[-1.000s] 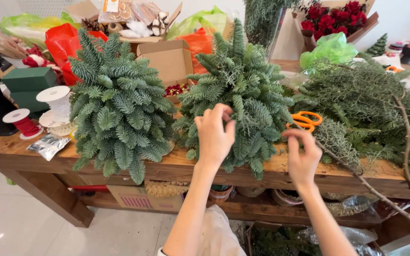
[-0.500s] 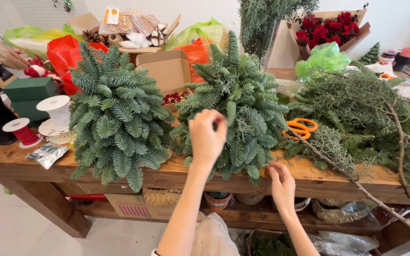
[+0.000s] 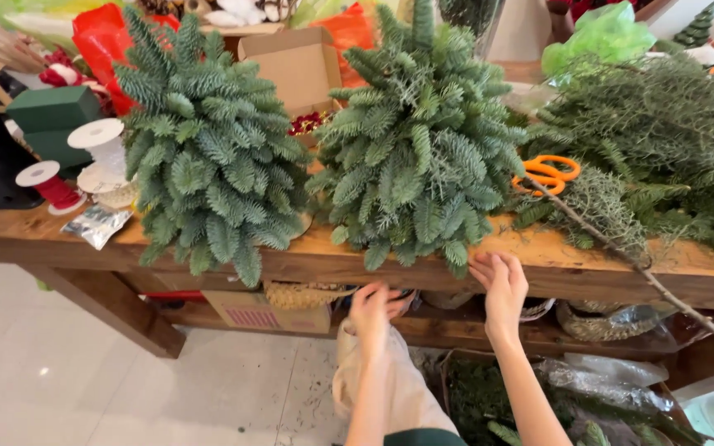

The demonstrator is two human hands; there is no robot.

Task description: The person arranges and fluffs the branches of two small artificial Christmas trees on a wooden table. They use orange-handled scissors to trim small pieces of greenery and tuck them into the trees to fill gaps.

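At the near edge of the wooden bench, both hands now sit low. The left hand hangs below the benchtop, in front of the lower shelf, fingers loosely curled with nothing in them that shows. The right hand rests against the bench edge, fingers spread open, empty, just under the drooping tips of the right fir tree.

Change: a second ago the left hand was up in the foliage of the right fir tree and the right hand was near the orange scissors; half a second ago the left was in the foliage yet and the right was coming down to the edge. Now both are clear of the greenery. Judged from that, fluffing of this tree has paused and attention has dropped to the bench edge or shelf.

The right fir tree stands upright mid-bench, touching no hand. The left fir tree stands beside it, unchanged. Ribbon spools at far left and the loose branch pile at right have not moved.
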